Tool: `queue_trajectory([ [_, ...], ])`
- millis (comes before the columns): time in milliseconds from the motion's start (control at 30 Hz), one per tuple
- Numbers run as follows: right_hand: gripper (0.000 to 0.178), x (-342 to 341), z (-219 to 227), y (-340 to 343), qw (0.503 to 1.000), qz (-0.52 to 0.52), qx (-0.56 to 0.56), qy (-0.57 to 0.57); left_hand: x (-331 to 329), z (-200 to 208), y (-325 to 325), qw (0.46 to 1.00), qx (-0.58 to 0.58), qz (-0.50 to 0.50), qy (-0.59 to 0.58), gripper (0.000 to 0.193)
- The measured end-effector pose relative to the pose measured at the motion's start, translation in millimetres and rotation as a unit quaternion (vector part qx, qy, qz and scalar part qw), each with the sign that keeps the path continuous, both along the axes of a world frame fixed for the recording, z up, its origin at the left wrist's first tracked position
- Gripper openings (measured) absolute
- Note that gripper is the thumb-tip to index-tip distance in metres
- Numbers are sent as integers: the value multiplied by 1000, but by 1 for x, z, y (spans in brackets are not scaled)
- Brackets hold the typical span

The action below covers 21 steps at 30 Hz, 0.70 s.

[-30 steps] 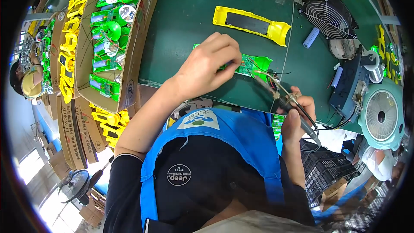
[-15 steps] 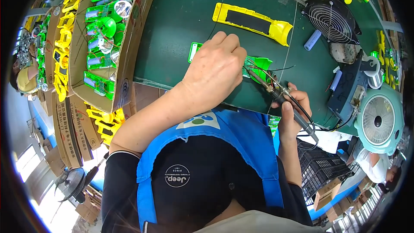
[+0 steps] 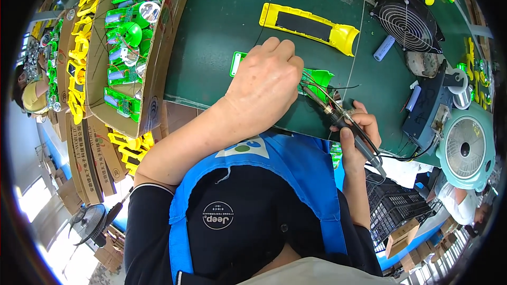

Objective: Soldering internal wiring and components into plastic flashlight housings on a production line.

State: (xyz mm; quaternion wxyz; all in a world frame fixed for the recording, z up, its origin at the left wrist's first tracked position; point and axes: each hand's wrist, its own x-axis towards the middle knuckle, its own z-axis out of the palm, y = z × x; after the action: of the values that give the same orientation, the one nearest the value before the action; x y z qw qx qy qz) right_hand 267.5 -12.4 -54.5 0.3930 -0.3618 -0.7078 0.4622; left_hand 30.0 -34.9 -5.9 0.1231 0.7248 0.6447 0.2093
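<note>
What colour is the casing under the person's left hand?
The casing is bright green, best seen in the head view, either side of the left hand.

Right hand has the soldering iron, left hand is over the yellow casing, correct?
Not quite: in the head view, the left hand is over the green casing; the yellow casing lies beyond it. The right hand does hold the soldering iron.

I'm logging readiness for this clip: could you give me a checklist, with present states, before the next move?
1. Soldering iron gripped by its handle in the right hand: ok.
2. Left hand over the green casing: ok.
3. Left fingertips' grip: cannot tell, hidden beneath the hand.
4. Iron's tip touching a joint: cannot tell, too small.
5. Yellow casing apart from both hands: ok.
6. Loose blue battery apart from the iron: ok.
</note>
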Motion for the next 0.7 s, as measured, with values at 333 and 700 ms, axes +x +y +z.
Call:
queue_trajectory([
  [333, 30, 8, 0, -2, 993, -20, -53, 101, 1, 0, 1, 1000, -8, -1, 14, 9],
  [700, 30, 28, 15, 30, 941, -124, -43, 312, 1, 3, 4, 1000, -23, 4, 12, 10],
])
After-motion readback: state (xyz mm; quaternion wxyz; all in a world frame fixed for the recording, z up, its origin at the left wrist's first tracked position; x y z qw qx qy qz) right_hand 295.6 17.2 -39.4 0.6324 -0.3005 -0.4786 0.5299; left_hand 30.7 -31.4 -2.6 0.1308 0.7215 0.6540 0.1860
